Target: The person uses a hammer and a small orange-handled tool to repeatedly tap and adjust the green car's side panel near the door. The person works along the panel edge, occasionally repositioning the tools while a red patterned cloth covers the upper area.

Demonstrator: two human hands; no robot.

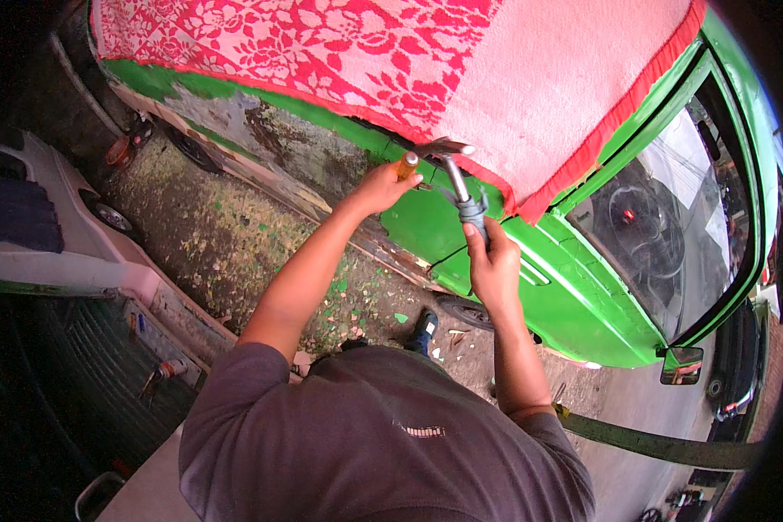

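My left hand (381,188) is closed around a tool with an amber handle (408,162), held at the side of a green vehicle (426,222). The tool's working end is hidden, so I cannot tell whether it is a chisel or a screwdriver. In my right hand (498,265) is a claw hammer (456,181) with a bare metal shaft and a grey grip. Its head is close to the amber handle's butt; whether they touch I cannot tell. A pink and red floral blanket (365,56) drapes over the vehicle, its edge just beyond both tools.
Left of my hands the vehicle's side is bare and patchy (300,143). Paint flakes litter the ground (235,222). A pale car (48,204) stands at the left. The green door's window (661,217) and side mirror (682,365) are at the right, above a dark beam (661,444).
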